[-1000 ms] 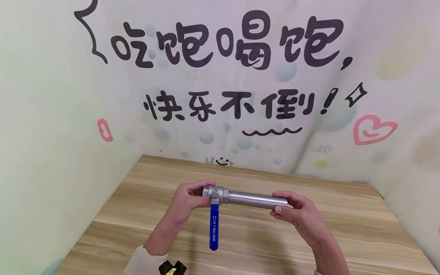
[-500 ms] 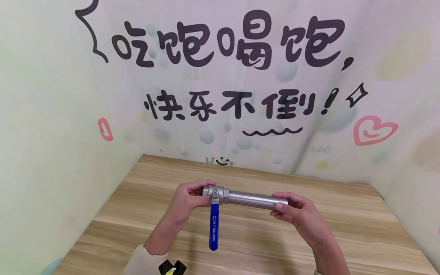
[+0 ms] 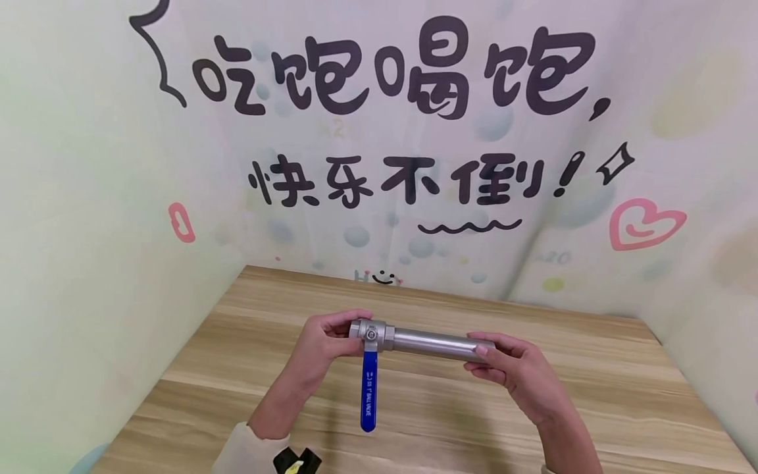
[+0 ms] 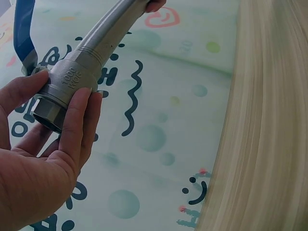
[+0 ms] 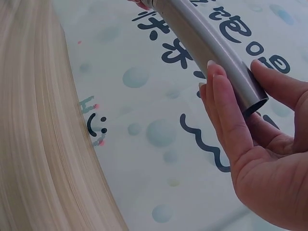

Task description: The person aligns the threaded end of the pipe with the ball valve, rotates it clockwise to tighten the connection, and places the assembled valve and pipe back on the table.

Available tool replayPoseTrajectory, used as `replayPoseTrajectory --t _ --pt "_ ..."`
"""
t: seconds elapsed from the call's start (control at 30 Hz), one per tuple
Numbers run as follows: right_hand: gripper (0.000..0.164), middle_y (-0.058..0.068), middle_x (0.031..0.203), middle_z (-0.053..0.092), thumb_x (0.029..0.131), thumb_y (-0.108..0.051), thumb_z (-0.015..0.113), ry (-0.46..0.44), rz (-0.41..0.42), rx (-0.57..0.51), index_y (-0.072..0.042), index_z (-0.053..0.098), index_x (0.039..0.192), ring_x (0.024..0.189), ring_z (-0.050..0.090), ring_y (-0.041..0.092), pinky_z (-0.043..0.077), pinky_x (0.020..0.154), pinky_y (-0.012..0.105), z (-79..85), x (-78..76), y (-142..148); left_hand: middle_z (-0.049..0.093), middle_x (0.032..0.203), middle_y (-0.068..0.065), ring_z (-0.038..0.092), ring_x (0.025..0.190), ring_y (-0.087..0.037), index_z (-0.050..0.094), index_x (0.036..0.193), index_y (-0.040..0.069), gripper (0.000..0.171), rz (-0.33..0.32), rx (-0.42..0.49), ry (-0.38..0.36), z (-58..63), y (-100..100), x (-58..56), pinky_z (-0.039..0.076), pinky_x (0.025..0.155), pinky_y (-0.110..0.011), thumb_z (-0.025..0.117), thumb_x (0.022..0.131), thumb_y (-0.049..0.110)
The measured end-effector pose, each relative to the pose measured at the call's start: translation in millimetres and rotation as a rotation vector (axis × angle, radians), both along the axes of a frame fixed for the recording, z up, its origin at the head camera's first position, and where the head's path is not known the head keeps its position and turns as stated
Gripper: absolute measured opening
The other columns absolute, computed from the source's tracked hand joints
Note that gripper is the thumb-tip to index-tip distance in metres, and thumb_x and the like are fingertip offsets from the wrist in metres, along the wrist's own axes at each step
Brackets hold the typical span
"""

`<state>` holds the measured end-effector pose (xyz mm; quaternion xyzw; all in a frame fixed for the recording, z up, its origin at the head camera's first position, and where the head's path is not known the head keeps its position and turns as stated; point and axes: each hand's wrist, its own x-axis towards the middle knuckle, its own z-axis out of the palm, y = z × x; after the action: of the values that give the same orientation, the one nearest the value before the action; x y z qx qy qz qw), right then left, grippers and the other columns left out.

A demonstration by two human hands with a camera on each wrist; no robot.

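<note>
A steel ball valve (image 3: 379, 327) with a blue lever handle (image 3: 369, 392) sits on one end of a smooth metal pipe (image 3: 435, 342). Both are held up over the table, nearly level, with the lever pointing toward the person. My left hand (image 3: 316, 345) grips the valve's outer end between thumb and fingers; its hex opening (image 4: 49, 114) shows in the left wrist view. At the opposite end, my right hand (image 3: 524, 372) holds the pipe, thumb on the near side and fingers behind. The pipe's hollow end (image 5: 255, 106) appears between those fingers in the right wrist view.
Below lies a wood-grain table (image 3: 237, 368), bearing soft shadows. A pale printed curtain (image 3: 331, 237) with dark lettering rises behind it, and pale walls stand at both sides. Near the left sleeve (image 3: 249, 451) is a black object with a yellow patch (image 3: 296, 462).
My right thumb has slid upward over the near side of the pipe, with the fingers shifting slightly. The left hand, the valve and its lever keep their place.
</note>
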<state>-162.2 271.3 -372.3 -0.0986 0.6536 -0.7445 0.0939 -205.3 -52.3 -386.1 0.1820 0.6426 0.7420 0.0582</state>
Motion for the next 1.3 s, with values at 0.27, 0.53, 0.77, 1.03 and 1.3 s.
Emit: replayPoseTrajectory --t 0.27,0.53,0.77,1.03,1.3 --pt "0.038 0.003 0.107 0.064 0.086 0.007 0.065 0.019 0.007 -0.004 -0.011 0.068 0.119 0.087 0.07 0.018 0.058 0.084 0.03 -1.1 2.3 0.2 0.063 0.109 -0.018 0.061 0.092 -0.022 0.065 0.117 -0.009 0.041 0.003 -0.001 -0.001 -0.5 0.3 0.1 0.06 0.073 -0.033 0.071 0.077 -0.005" --pt "0.037 0.003 0.105 0.062 0.085 0.007 0.066 0.023 0.006 0.003 -0.002 0.063 0.12 0.086 0.07 0.017 0.058 0.083 0.031 0.1 3.5 0.6 0.064 0.108 -0.018 0.062 0.092 -0.022 0.065 0.118 -0.008 0.041 0.002 -0.001 -0.003 0.2 1.1 -0.1 0.06 0.072 -0.033 0.071 0.077 -0.005" --pt "0.032 0.003 0.101 0.062 0.088 0.004 0.063 0.041 -0.01 0.029 0.002 0.061 0.12 0.085 0.069 0.018 0.059 0.081 0.033 0.3 2.1 1.3 0.064 0.107 -0.017 0.062 0.09 -0.021 0.065 0.118 -0.009 0.041 0.002 0.002 -0.002 0.7 1.5 -0.6 0.06 0.072 -0.032 0.071 0.077 -0.005" --pt "0.032 0.007 0.098 0.061 0.091 -0.001 0.062 0.041 -0.026 0.054 0.006 0.059 0.122 0.082 0.069 0.018 0.059 0.08 0.032 1.0 1.6 1.2 0.063 0.109 -0.018 0.062 0.092 -0.022 0.065 0.118 -0.009 0.041 -0.002 0.004 0.004 0.8 1.2 -0.3 0.06 0.072 -0.033 0.071 0.077 -0.005" --pt "0.027 0.006 0.098 0.062 0.093 -0.003 0.061 0.04 -0.031 0.062 0.002 0.063 0.119 0.084 0.069 0.018 0.059 0.081 0.031 1.1 1.6 -0.1 0.064 0.109 -0.019 0.062 0.092 -0.022 0.062 0.119 -0.012 0.043 -0.008 0.006 -0.001 0.6 1.4 0.2 0.06 0.072 -0.033 0.071 0.077 -0.005"
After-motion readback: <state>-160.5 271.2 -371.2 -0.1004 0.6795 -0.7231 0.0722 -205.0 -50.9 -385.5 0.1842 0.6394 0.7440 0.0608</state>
